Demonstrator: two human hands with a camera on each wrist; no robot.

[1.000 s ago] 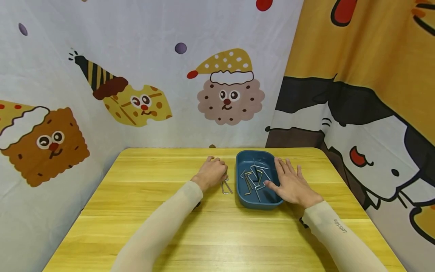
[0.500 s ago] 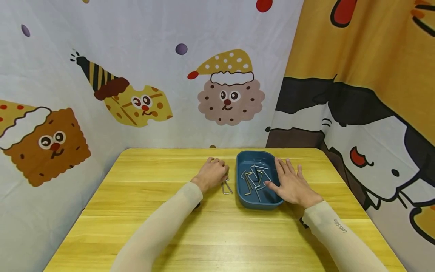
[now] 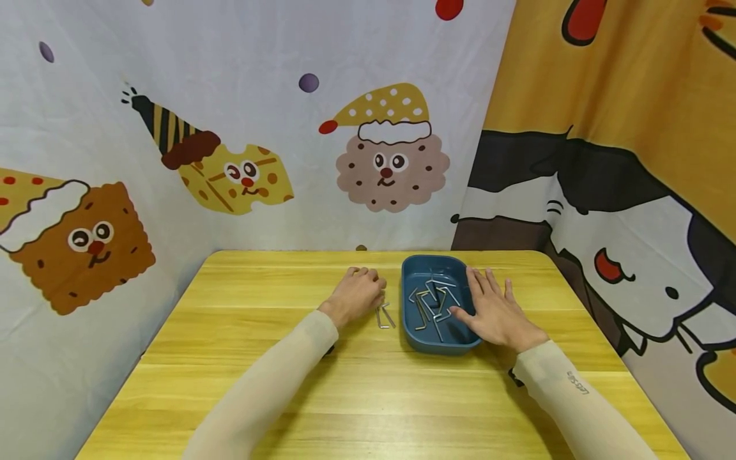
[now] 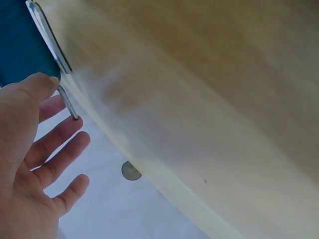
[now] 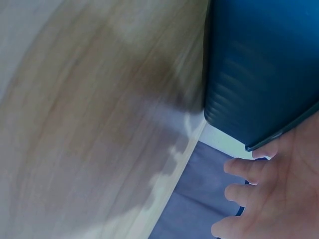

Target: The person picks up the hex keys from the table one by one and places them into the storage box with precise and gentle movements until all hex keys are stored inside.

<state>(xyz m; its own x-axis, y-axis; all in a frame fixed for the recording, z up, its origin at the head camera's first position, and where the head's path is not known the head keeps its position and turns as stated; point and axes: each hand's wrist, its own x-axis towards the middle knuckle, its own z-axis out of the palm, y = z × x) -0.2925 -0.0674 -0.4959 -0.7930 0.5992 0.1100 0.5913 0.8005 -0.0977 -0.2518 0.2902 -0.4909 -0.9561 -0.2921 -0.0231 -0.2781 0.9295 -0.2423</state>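
My left hand [image 3: 355,294] is low over the table, left of a blue tray [image 3: 443,348]. In the left wrist view its thumb and index finger pinch a thin silver hex key [image 4: 70,105], whose end reaches the middle fingertip. More hex keys [image 3: 383,327] lie on the wood between this hand and the tray. Inside the tray is a loose pile of several silver and brassy hex keys [image 3: 421,313]. My right hand [image 3: 499,316] rests on the tray's right rim with fingers extended and the thumb over the inside.
The yellow wood table [image 3: 259,377] ends at the back against a white cartoon-printed curtain [image 3: 310,191]. An orange, black and white printed curtain [image 3: 650,166] hangs along the right side.
My left hand has shifted very slightly left, away from the loose hex keys. The right hand and the tray stay as they were; the head view has turned a little.
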